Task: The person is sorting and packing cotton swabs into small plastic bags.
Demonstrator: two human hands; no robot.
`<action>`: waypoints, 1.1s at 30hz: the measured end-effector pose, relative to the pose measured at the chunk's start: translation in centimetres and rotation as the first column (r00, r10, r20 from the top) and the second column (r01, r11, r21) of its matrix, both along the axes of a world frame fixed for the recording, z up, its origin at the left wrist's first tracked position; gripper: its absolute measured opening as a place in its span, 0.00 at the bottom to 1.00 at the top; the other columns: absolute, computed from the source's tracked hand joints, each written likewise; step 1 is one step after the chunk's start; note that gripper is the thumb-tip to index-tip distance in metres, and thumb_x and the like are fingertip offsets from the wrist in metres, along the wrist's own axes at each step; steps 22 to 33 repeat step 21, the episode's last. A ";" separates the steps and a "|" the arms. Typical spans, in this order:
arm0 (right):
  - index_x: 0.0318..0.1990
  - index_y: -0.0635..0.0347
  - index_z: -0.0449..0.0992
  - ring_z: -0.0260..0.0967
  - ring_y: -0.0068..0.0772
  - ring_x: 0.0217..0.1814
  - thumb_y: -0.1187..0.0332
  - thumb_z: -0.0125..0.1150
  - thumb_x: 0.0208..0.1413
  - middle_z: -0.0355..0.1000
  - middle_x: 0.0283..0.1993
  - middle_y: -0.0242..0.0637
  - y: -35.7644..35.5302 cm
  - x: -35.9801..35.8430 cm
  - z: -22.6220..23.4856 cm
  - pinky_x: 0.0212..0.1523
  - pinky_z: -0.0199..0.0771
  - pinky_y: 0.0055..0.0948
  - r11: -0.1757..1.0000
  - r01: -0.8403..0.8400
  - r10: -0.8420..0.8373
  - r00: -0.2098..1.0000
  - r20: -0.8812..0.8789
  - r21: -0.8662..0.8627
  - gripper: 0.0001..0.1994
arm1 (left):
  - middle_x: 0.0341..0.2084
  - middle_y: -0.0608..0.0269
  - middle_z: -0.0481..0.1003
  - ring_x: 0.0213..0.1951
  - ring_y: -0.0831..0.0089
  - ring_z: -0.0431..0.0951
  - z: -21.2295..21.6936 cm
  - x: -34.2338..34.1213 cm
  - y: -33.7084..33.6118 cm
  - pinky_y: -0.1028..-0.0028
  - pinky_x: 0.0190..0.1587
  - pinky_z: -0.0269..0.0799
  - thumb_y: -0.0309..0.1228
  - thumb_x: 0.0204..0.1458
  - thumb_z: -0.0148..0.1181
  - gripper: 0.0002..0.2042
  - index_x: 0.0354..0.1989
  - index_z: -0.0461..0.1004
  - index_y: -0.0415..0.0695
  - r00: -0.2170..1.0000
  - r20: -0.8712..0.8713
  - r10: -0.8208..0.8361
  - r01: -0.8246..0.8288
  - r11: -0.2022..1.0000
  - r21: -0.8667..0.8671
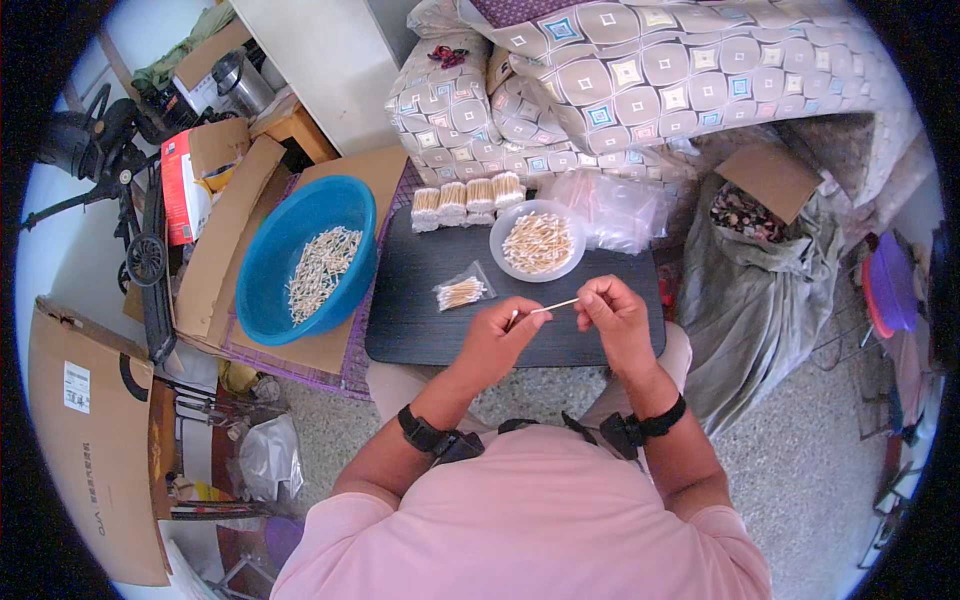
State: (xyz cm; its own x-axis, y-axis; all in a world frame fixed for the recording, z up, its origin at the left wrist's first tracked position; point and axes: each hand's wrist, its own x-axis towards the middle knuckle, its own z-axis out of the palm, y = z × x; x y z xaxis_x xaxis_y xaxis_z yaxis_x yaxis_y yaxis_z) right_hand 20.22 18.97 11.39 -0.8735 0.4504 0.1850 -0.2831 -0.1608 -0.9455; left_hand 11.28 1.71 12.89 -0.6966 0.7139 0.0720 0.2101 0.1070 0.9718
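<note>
One thin wooden-stemmed cotton swab point(545, 308) is held level between the two hands, above the near edge of the dark rectangular surface point(420, 330) that lies across the person's lap. The left hand point(497, 338) is curled, its fingertips pinched on the swab's left end; the right hand point(613, 312) is likewise closed, its fingertips pinched on the right end. Each wrist carries one black strap.

Just beyond the left hand, on the surface, lies one small clear plastic bag point(462, 292) filled with swabs. Farther back stands one shallow round grey dish point(538, 241) with a loose heap of swabs in it. Left of the dish, along the far edge, four filled bundles of swabs point(467, 201) stand side by side, touching one another. Right of the dish rests a loose pile of empty clear bags point(622, 212); their number cannot be told.

To the left of the surface, one round blue plastic basin point(305, 255) sits on flattened brown cardboard point(235, 245) and holds a larger scatter of swabs. Behind it all stands a sofa with patterned cushions point(620, 70), and to the right slumps one grey cloth sack point(760, 290) topped by a piece of cardboard.
</note>
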 end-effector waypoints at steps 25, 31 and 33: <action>0.42 0.60 0.75 0.67 0.16 0.29 0.69 0.58 0.59 0.71 0.29 0.26 -1.3 0.4 -1.8 0.29 0.70 0.19 0.946 -0.282 0.261 0.955 0.142 0.160 0.07 | 0.20 0.79 0.69 0.20 0.90 0.59 0.5 0.1 -0.1 0.84 0.21 0.53 0.33 0.59 0.56 0.10 0.44 0.78 0.43 0.995 -0.048 0.090 -0.081 0.984 0.160; 0.42 0.60 0.75 0.67 0.16 0.29 0.69 0.58 0.59 0.71 0.29 0.26 -1.3 0.4 -1.8 0.29 0.70 0.19 0.946 -0.282 0.261 0.955 0.142 0.160 0.07 | 0.20 0.79 0.69 0.20 0.90 0.59 0.5 0.1 -0.1 0.84 0.21 0.53 0.33 0.59 0.56 0.10 0.44 0.78 0.43 0.995 -0.048 0.090 -0.081 0.984 0.160; 0.42 0.60 0.75 0.67 0.16 0.29 0.69 0.58 0.59 0.71 0.29 0.26 -1.3 0.4 -1.8 0.29 0.70 0.19 0.946 -0.282 0.261 0.955 0.142 0.160 0.07 | 0.20 0.79 0.69 0.20 0.90 0.59 0.5 0.1 -0.1 0.84 0.21 0.53 0.33 0.59 0.56 0.10 0.44 0.78 0.43 0.995 -0.048 0.090 -0.081 0.984 0.160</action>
